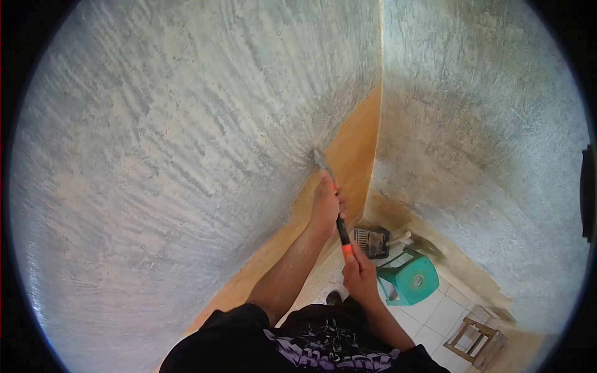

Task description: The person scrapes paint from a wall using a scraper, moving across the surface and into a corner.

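Note:
Both my hands hold a long scraper (339, 225) with a black and orange handle. My left hand (326, 202) grips it high up, near the metal blade (321, 159). My right hand (359, 273) grips the lower orange end of the handle. The blade presses against the left wall (174, 155) right where grey scraped plaster meets an orange painted band (351, 155). The wall corner lies just right of the blade.
A teal plastic stool (411, 280) stands on the white tiled floor (435, 314) below, with a dark paint tray (371, 241) and a roller beside it. A small wooden stool (477, 342) sits at the lower right. The grey right wall (485, 137) closes the corner.

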`<state>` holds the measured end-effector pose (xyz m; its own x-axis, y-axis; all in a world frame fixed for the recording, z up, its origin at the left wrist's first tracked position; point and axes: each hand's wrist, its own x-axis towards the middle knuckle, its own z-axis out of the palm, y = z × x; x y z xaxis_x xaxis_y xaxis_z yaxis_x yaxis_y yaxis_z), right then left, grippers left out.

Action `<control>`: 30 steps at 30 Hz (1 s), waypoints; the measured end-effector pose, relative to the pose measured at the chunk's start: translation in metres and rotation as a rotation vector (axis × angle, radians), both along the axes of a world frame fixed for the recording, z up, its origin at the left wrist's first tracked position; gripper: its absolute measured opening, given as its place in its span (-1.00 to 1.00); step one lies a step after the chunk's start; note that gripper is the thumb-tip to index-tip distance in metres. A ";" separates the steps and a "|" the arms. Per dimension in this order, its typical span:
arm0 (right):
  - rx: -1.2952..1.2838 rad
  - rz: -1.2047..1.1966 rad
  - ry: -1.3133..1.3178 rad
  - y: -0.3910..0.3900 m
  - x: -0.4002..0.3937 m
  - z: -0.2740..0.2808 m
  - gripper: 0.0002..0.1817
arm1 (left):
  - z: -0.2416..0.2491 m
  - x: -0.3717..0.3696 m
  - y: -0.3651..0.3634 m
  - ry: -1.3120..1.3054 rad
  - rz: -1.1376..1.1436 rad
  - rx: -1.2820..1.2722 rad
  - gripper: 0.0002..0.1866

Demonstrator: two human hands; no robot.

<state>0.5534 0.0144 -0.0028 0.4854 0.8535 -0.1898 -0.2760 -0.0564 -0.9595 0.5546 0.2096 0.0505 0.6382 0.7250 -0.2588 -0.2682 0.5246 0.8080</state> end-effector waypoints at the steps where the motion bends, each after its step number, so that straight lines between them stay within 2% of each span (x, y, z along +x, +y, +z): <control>1: 0.009 0.015 -0.022 -0.001 0.000 -0.002 -0.49 | -0.001 -0.009 -0.004 0.003 0.006 -0.007 -0.44; 4: 0.012 -0.022 -0.232 0.009 -0.002 -0.004 -0.49 | 0.003 0.005 0.005 0.041 0.001 0.039 -0.45; 8: 0.022 -0.075 0.022 0.027 0.028 0.024 -0.50 | 0.009 0.044 0.018 0.020 -0.007 0.090 -0.44; 9: 0.001 -0.060 -0.031 0.023 0.030 0.024 -0.50 | 0.009 0.043 0.014 0.025 0.013 0.081 -0.44; 11: -0.031 -0.038 -0.125 0.007 0.022 0.013 -0.49 | 0.002 0.024 0.001 0.045 0.045 0.073 -0.43; 12: -0.041 -0.006 -0.051 0.002 0.014 0.006 -0.50 | 0.001 0.013 -0.004 0.050 0.048 0.028 -0.43; 18: 0.000 0.146 -0.145 -0.016 -0.002 -0.015 -0.50 | -0.001 -0.041 -0.026 -0.023 0.076 -0.016 -0.46; 21: -0.007 0.217 -0.012 -0.019 -0.011 -0.018 -0.49 | -0.008 -0.057 -0.029 -0.056 0.089 -0.024 -0.46; 24: 0.026 0.210 -0.026 -0.020 -0.018 -0.031 -0.47 | -0.016 -0.066 -0.033 -0.070 0.095 -0.019 -0.46; 27: 0.024 0.204 0.120 -0.020 -0.027 -0.030 -0.47 | -0.017 -0.070 -0.032 -0.052 0.088 -0.001 -0.46; 30: 0.022 0.176 0.052 -0.017 -0.032 -0.033 -0.49 | -0.017 -0.069 -0.031 -0.031 0.085 0.006 -0.46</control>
